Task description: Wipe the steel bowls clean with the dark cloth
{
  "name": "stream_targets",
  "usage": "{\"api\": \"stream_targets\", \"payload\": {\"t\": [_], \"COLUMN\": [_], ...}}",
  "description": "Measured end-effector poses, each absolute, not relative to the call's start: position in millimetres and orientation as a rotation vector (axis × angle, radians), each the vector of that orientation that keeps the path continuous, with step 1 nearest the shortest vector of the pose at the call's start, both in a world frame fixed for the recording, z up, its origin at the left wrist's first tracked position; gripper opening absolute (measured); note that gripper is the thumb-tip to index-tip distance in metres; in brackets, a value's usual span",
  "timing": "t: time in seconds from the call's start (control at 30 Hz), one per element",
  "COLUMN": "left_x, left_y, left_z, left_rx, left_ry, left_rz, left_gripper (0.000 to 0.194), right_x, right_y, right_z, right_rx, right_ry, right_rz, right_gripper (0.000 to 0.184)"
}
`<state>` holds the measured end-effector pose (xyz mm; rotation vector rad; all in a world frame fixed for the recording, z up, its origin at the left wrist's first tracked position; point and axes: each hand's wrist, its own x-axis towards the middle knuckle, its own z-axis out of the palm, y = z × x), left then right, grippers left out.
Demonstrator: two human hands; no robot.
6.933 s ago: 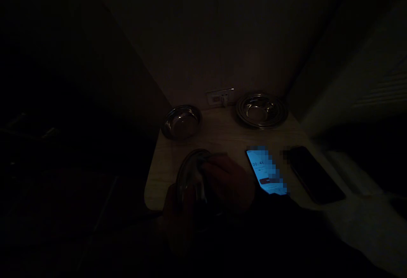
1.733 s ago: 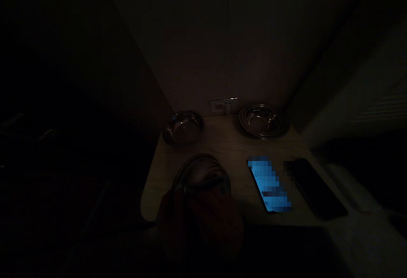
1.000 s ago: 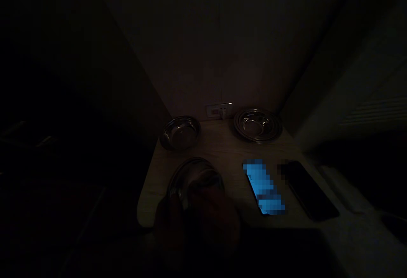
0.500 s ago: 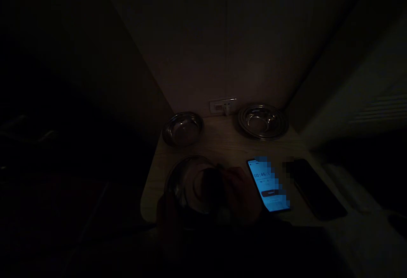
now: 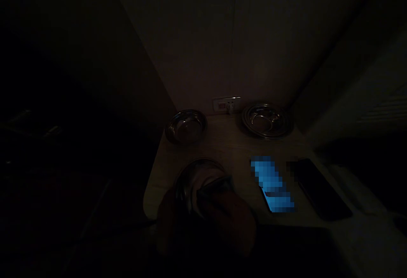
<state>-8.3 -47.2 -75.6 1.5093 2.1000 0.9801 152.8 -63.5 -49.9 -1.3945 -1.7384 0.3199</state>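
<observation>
A shiny metal bowl (image 5: 187,180) is at the near side of the small wooden table, dim in the poor light. My left hand (image 5: 165,223) is closed on its left rim. In my right hand (image 5: 233,221) is a dark folded cloth (image 5: 219,185), pressed against the bowl's inner surface. Shadow hides most of my fingers and the bowl's near edge.
Another metal bowl (image 5: 186,127) stands at the back left of the table (image 5: 222,142). Stacked metal dishes (image 5: 267,121) sit at the back right, near a wall socket (image 5: 227,105). A lit phone (image 5: 273,184) and a dark phone (image 5: 321,189) lie to the right.
My right hand with the cloth has moved down and turned over the bowl. The bowl has shifted slightly right and looks more tilted. The whole view has shifted a little.
</observation>
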Motion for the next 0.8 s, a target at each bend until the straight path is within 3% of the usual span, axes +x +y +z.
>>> {"api": "stream_targets", "payload": {"t": [0.2, 0.47, 0.8], "left_x": [4.3, 2.7, 0.8], "left_y": [-49.7, -59.4, -60.2], "left_z": [-60.8, -71.7, -78.4], "left_rx": [1.624, 2.112, 2.568], "left_ry": [2.123, 2.146, 2.104], "left_rz": [0.929, 0.861, 0.801], "left_gripper": [0.027, 0.039, 0.04], "right_x": [143.4, 151.6, 156.6], "right_y": [-51.5, -34.8, -34.4], "right_z": [-39.0, -39.5, -43.5], "right_rx": [-1.218, -1.226, -1.256], "right_ry": [-1.816, -1.84, -1.792], "right_rz": [-0.015, 0.058, 0.053], "right_gripper": [0.032, 0.025, 0.031]}}
